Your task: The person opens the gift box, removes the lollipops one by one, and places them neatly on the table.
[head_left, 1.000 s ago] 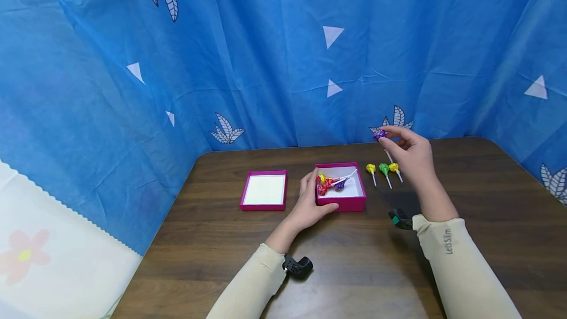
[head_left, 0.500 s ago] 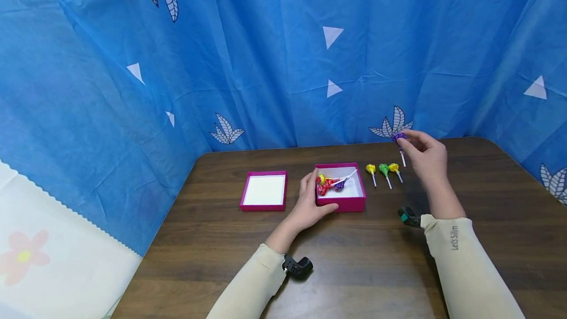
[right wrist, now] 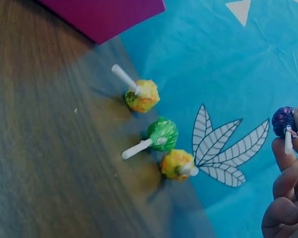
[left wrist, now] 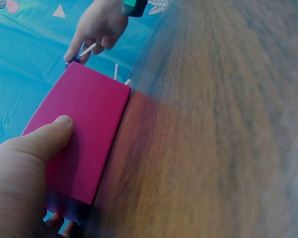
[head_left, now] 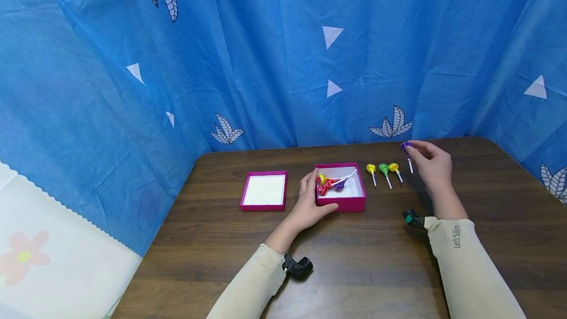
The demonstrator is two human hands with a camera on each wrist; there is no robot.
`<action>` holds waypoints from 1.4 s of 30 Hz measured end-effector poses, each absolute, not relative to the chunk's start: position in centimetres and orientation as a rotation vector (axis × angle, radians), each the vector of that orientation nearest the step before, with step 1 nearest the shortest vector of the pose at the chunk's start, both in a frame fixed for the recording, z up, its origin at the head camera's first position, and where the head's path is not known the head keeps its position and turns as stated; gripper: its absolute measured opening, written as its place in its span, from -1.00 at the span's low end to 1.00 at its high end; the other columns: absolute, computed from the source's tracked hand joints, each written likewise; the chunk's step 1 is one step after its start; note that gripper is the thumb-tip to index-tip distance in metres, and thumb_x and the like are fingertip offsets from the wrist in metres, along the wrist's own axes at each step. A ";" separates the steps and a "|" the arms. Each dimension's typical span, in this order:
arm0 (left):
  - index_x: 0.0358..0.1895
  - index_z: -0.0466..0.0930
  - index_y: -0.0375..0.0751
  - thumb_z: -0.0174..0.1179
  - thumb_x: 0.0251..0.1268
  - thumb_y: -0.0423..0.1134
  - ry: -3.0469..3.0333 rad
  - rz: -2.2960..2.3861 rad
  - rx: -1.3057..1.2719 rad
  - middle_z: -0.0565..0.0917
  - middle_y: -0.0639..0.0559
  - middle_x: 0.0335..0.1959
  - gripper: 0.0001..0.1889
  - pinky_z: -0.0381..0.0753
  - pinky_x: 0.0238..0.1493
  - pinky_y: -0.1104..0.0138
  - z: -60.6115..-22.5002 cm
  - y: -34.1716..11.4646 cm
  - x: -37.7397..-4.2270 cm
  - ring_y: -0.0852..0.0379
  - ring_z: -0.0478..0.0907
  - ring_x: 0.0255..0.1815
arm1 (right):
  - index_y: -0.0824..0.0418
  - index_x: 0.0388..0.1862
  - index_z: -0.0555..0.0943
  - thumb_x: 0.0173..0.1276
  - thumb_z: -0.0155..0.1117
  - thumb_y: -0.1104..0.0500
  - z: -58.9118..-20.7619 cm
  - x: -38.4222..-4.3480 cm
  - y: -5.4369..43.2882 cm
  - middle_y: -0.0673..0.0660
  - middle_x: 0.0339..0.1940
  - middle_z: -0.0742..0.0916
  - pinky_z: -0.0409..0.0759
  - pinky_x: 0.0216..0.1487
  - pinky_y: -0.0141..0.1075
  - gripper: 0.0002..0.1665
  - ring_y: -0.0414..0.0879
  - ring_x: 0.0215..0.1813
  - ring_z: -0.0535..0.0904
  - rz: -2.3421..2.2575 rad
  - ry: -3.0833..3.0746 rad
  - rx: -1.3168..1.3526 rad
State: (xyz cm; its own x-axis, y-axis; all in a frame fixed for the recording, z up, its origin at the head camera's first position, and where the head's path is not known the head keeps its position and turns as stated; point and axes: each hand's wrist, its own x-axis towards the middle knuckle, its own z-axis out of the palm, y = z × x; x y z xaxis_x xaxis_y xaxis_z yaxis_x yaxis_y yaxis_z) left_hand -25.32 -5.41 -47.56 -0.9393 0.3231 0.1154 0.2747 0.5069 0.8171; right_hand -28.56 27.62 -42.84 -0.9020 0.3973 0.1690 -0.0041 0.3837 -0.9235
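Observation:
My right hand (head_left: 433, 164) pinches a purple lollipop (right wrist: 284, 122) by its wrapped head, the white stick pointing down toward the table. It is to the right of a row of lollipops: a yellow one (head_left: 370, 169), a green one (head_left: 384, 169) and another yellow one (head_left: 393, 167). With thumb on the front wall and fingers along the left side, my left hand (head_left: 308, 204) grips a magenta box (head_left: 352, 205). Inside the box, several red, yellow and purple lollipops (head_left: 328, 184) lie in a heap at the left, sticks toward the right.
A magenta box lid (head_left: 263, 207) with a white inside lies to the left of the box. Both rest on a dark wooden table (head_left: 354, 270). Behind the table's back edge hangs a blue curtain (head_left: 283, 63) with leaf and triangle prints.
My right hand has moved right and then down toward the table with the purple lollipop, past the row's right end. My left hand and the box have stayed put.

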 end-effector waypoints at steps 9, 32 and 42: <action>0.64 -0.27 0.15 0.41 0.16 0.04 2.687 1.440 0.541 -0.07 0.06 0.59 0.14 0.32 0.50 -0.06 -47.7 -5.3 -25.4 -0.01 0.03 0.58 | 0.04 0.37 0.53 0.36 0.15 -0.37 -44.6 -28.7 28.4 -0.27 -0.15 0.54 0.46 -0.17 -0.57 -0.24 -0.23 -0.06 0.42 1.508 -2.363 -0.420; 0.64 -0.29 0.15 0.40 0.17 0.07 2.675 1.440 0.542 -0.09 0.05 0.59 0.14 0.29 0.51 -0.08 -47.4 -5.3 -25.2 -0.03 0.02 0.58 | 0.18 0.38 0.49 0.47 0.05 -0.32 -46.9 -28.6 29.2 0.36 0.31 0.56 0.39 -0.03 -0.22 -0.24 0.20 0.24 0.38 1.396 -2.542 -0.452; 0.63 -0.29 0.18 0.39 0.18 0.09 2.675 1.442 0.533 -0.11 0.06 0.60 0.13 0.28 0.51 -0.09 -47.6 -5.4 -25.3 -0.03 0.00 0.58 | 0.23 0.30 0.54 0.48 0.04 -0.32 -47.3 -28.9 29.3 0.43 0.28 0.56 0.35 0.11 0.15 -0.25 0.34 0.26 0.36 1.183 -2.657 -0.414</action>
